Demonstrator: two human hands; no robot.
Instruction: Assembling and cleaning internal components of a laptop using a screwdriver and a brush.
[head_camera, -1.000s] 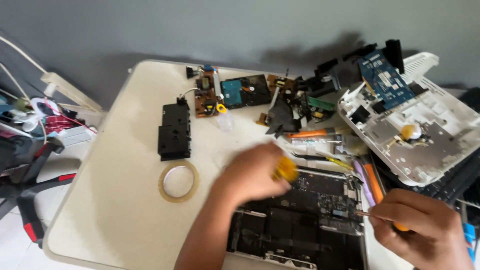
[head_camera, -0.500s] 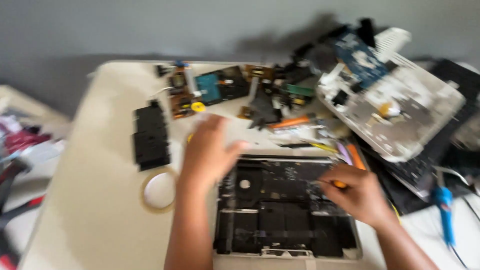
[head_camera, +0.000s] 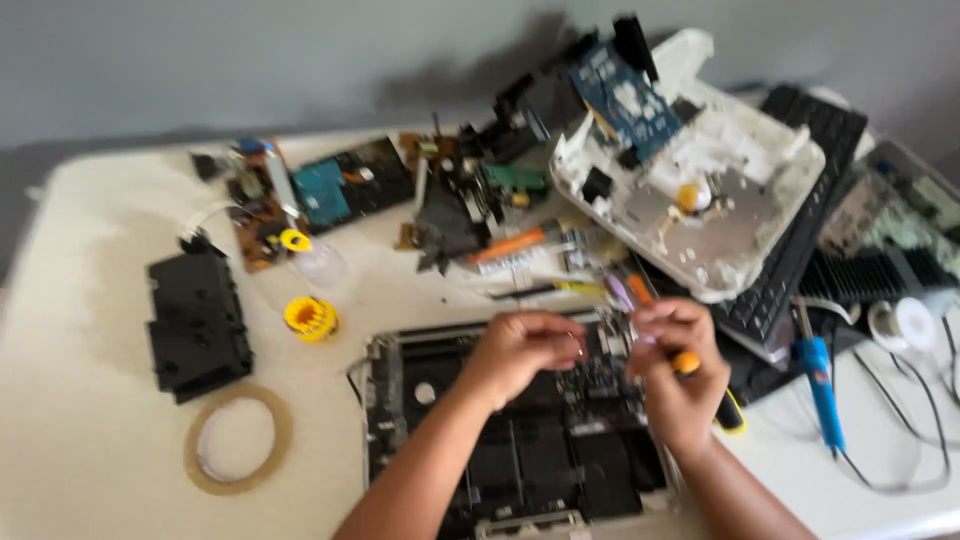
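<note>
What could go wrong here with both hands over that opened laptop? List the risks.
1. The right hand holds an orange-handled screwdriver over the opened laptop; a slip might scratch the exposed parts.
2. The yellow spool and tape ring lie loose near the left hand's forearm and might get knocked.
3. The blue soldering iron lies close to the right elbow, cord trailing; it could snag.
</note>
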